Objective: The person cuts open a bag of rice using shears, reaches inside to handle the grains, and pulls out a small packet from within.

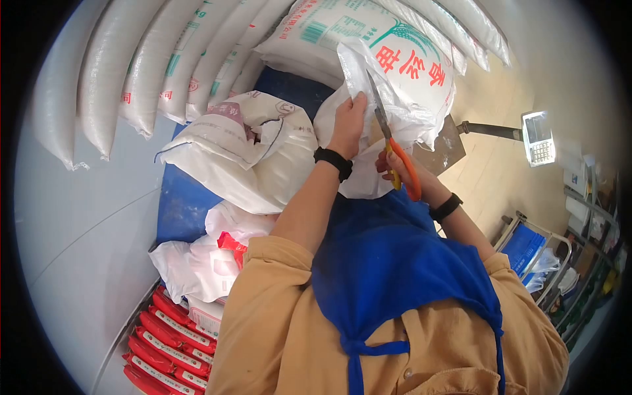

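Note:
My left hand grips the edge of a white woven sack, whose upper part stands up in front of me. In my right hand are scissors with orange and yellow handles. Their long metal blades point up and lie against the sack, close to the fingers of my left hand. Behind the sack lies a full rice bag with red and green print. Left of my left hand is another white sack with its mouth open and folded.
White filled bags are stacked at the upper left. White and pink plastic bags lie above red packages at the lower left. A scale display on an arm stands at right, near a metal cart and shelves.

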Available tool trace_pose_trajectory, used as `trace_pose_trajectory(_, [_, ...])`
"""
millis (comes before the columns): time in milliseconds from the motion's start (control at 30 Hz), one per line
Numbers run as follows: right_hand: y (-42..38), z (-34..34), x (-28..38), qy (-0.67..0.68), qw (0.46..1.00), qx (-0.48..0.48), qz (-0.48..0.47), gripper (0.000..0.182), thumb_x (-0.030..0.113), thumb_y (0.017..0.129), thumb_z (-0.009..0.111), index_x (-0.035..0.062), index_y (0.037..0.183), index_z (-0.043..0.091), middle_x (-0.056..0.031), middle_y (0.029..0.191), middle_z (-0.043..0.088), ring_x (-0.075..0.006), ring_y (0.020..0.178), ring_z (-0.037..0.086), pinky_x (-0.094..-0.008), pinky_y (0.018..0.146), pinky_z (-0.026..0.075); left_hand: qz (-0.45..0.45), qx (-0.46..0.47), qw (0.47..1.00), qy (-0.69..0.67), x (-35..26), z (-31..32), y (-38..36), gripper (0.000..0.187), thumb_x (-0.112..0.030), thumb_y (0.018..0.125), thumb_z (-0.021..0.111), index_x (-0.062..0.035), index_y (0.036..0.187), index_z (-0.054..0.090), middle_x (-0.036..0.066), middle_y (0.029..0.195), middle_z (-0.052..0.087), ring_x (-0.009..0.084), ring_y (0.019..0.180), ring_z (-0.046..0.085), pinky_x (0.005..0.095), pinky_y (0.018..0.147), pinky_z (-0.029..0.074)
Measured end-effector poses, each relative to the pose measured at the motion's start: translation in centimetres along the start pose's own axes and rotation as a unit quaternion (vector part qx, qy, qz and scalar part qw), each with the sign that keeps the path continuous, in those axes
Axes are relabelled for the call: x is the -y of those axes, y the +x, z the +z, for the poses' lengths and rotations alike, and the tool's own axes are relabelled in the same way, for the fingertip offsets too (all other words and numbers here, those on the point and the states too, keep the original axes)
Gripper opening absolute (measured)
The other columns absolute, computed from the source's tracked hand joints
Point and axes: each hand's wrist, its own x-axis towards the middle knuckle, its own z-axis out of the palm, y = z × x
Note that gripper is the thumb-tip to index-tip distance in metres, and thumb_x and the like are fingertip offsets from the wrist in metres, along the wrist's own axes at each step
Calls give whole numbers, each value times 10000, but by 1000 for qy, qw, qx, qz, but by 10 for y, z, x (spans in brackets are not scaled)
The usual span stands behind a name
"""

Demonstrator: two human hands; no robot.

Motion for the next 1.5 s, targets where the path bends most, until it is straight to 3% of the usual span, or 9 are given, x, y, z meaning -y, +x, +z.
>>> trace_pose_trajectory(133, [-5,6,3,4,1000,-10,-3,566,540,909,486,37,1166,461,-84,1053,529,-163,1020,514,-313,861,444,7,-7,1000,-8,1,3,-1,346,-269,967,459,23,1116,567,34,1001,612,92,879,538,250,793,429])
trace_pose_trajectory(233, [5,9,-3,-20,999,-30,-16,613,548,899,501,19,1205,463,-73,1029,528,-159,928,519,-301,813,436,9,-4,1000,2,2,1,-2,341,-263,966,460,23,1115,570,37,997,615,96,877,545,251,793,431])
trace_pose_trajectory(333, [12,7,-6,-70,997,-36,-17,599,551,895,506,8,1147,489,-67,970,536,-140,881,526,-281,778,442,6,-1,1000,7,3,0,-2,339,-263,967,462,24,1110,574,43,998,617,98,870,550,252,787,434])
trace_pose_trajectory(633, [17,12,-10,78,996,-3,-32,480,540,914,482,61,908,499,2,723,466,-122,632,495,-279,592,452,-61,38,996,-46,-5,-11,-3,356,-285,960,487,17,1135,560,54,1016,628,122,872,588,259,779,462])
trace_pose_trajectory(733, [9,15,0,133,991,-9,-11,468,528,914,494,60,912,499,-1,712,451,-112,629,491,-278,607,463,-84,48,995,-30,-13,-17,-5,356,-288,958,490,14,1135,558,57,1017,629,126,869,593,258,776,465])
trace_pose_trajectory(933, [20,-2,-3,-84,996,-16,-28,511,544,885,529,48,1002,482,-22,810,486,-112,749,502,-279,697,470,-41,43,997,-57,-7,-11,-3,352,-289,957,492,14,1123,559,57,1010,627,122,861,591,258,771,464])
trace_pose_trajectory(1133, [21,-1,-22,-124,987,-26,-100,602,564,785,656,47,1044,487,-11,859,498,-106,783,508,-281,689,462,-8,15,997,-72,-2,-6,-5,349,-279,960,485,24,1114,560,57,1006,626,111,856,581,257,775,459])
trace_pose_trajectory(1333, [16,1,-2,28,998,8,59,519,498,849,618,25,1027,500,-69,927,513,-130,840,527,-286,728,465,-25,16,998,-48,-5,-6,-7,339,-268,962,480,28,1101,571,58,993,629,113,862,579,261,781,455])
trace_pose_trajectory(1500, [2,-16,28,-21,996,57,66,487,483,927,488,18,1073,500,-88,923,565,-178,852,593,-336,770,506,-20,8,999,-28,-8,-4,-6,332,-264,963,476,23,1098,573,56,984,630,113,849,580,262,770,457])
